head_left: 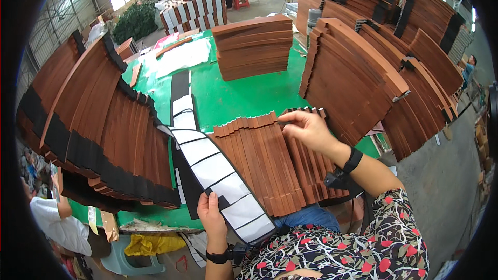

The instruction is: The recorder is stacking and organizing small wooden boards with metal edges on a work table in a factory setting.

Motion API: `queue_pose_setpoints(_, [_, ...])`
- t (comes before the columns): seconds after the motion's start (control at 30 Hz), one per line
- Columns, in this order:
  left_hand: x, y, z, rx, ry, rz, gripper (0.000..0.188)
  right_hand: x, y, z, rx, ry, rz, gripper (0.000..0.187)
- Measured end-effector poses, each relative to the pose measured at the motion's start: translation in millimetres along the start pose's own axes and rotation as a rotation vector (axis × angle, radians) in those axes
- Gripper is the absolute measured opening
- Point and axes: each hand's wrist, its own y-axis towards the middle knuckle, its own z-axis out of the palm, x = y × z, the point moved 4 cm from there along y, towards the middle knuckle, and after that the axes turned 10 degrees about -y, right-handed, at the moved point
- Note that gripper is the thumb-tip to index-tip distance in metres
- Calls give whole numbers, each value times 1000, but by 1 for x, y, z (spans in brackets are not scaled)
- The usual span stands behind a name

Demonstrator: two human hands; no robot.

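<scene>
My left hand (pixel 211 215) is closed on the lower left edge of a long black strip with white backing pieces (pixel 212 168). A small dark tab (pixel 223 202) shows at its thumb, lying against the white face. The strip curves up and away to the far left. My right hand (pixel 311 132) is closed in a pinch at the far end of a row of reddish-brown wooden slats (pixel 259 163). Something small and dark shows at its fingertips, too little to name. More slats (pixel 308 166) lie side by side below my right wrist, one side of them partly overlapped by the row.
Tall stacks of brown slats with black ends (pixel 111 119) stand at the left. Other stacks (pixel 353 78) rise at the right, and a block of boards (pixel 254 46) sits at the far side of the green table (pixel 244 96). A co-worker in white (pixel 65 223) is at the lower left.
</scene>
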Motion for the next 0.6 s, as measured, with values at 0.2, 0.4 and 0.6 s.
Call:
queue_pose_setpoints(0.2, [15,1,-16,25,-12,-38,18,-19,22,-18,-87,-296,29,20])
queue_pose_setpoints(0.4, [15,-4,-16,1,39,-41,18,-30,32,-8,-145,-624,-226,16])
queue_pose_setpoints(0.6, [15,-3,-18,41,62,-28,19,-31,48,11,-112,-707,-342,15])
